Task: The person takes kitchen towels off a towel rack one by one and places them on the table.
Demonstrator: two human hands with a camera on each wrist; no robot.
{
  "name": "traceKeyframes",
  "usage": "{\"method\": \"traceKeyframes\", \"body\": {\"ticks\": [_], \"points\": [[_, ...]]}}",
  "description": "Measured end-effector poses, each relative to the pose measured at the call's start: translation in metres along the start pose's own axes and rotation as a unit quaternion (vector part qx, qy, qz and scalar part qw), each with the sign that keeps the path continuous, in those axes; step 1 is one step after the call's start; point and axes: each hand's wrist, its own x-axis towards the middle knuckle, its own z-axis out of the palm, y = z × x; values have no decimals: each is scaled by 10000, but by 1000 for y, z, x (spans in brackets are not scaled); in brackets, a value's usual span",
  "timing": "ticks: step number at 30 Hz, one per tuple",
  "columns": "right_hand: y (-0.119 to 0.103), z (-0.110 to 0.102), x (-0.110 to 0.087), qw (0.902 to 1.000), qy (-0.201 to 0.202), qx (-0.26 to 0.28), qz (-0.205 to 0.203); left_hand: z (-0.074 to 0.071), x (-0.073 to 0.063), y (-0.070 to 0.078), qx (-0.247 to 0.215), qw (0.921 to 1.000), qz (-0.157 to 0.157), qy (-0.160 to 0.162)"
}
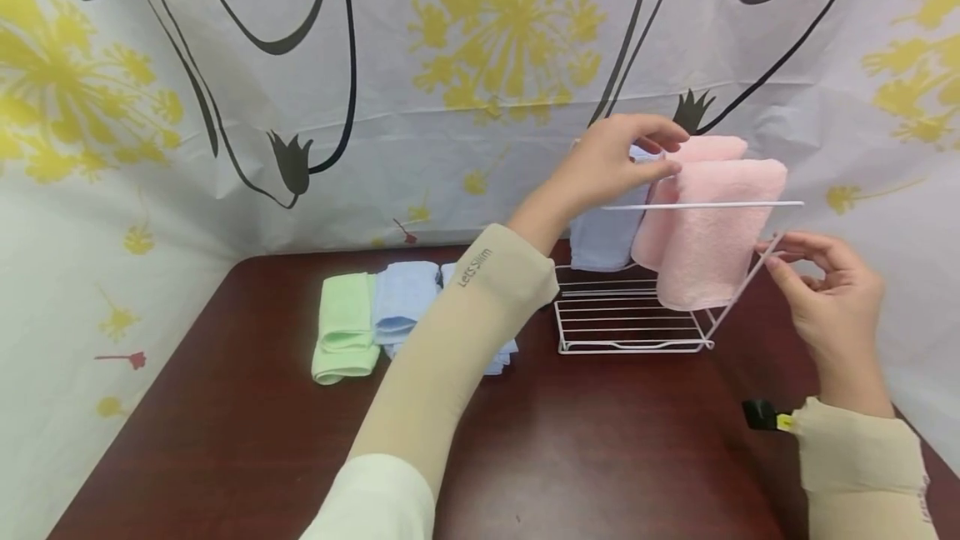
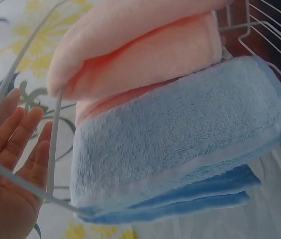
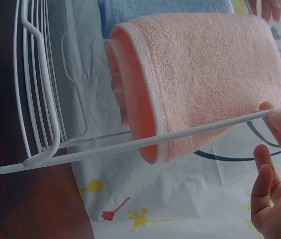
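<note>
Your right hand [image 1: 842,294] pinches the rack [image 3: 195,131] near the tabletop's [image 1: 225,440] back edge, left hand [image 1: 618,155] free; pink towel [image 1: 716,252] looks soft, light: take its top fold!

"Lets Slim" on left beige sleeve [image 1: 448,344]; right sleeve [image 1: 862,465] lettering unclear.

Pink towels [image 1: 718,244] and pale-blue towels [image 1: 602,233] offset a white rack [image 1: 705,206]. The surface [image 1: 600,448] is reddish-brown, the white backdrop [image 1: 420,148] yellow-and-grey floral.
</note>
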Motion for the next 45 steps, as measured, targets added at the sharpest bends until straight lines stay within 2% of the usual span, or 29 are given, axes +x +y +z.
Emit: {"method": "traceKeyframes", "body": {"ticks": [6,10,13,15,20,24,28,32,40,45], "points": [[1,3,-1,10000,-21,-54,-24,5,9,6,546,9980,97,-302],[1,3,-1,9998,39,-219,-3,8,14,10,695,9965,-80,-468],[0,4,-1,9993,93,-369,3,11,18,10,706,9950,-325,-630],[0,5,-2,9995,101,-315,10,13,21,10,748,9937,-431,-716],[3,6,-2,9999,99,-98,7,16,24,7,1126,9889,-435,-865],[4,6,-3,9997,140,-212,34,16,23,6,1437,9843,-477,-908],[3,7,-3,9995,141,-269,53,16,22,7,1667,9807,-528,-874],[2,7,-2,10000,59,-14,0,18,21,8,1746,9800,-574,-766],[0,5,-3,9998,43,-159,-72,19,18,7,1860,9797,-666,-342],[0,5,-3,9999,-31,-44,-111,18,15,8,2009,9781,-532,-95]]}}
